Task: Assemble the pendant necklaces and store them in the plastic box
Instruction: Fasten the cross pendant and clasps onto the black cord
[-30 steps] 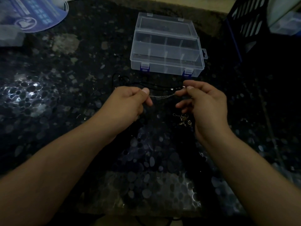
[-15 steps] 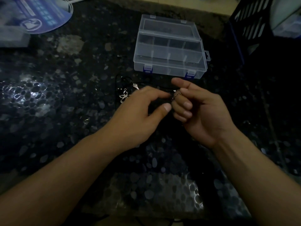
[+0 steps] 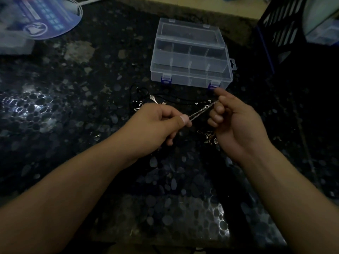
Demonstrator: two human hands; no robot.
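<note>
plastic box (image 3: 190,57) sits closed at twelve o'clock on the dark table (image 3: 73,88). below it, left hand (image 3: 154,129) and right hand (image 3: 236,121) each pinch an end of a silver chain (image 3: 200,111), stretched taut between them at center.

The counter (image 3: 77,125) is dark, pebble-speckled stone with glossy glare patches. At 12 o'clock on it sits a clear plastic box (image 3: 190,57), lid closed, with blue latches. Just nearer lie black cords (image 3: 165,99) and small silver pendants (image 3: 145,103). Gold charms (image 3: 209,137) lie toward centre. A blue printed fan (image 3: 42,21) lies at 10 o'clock.
</note>
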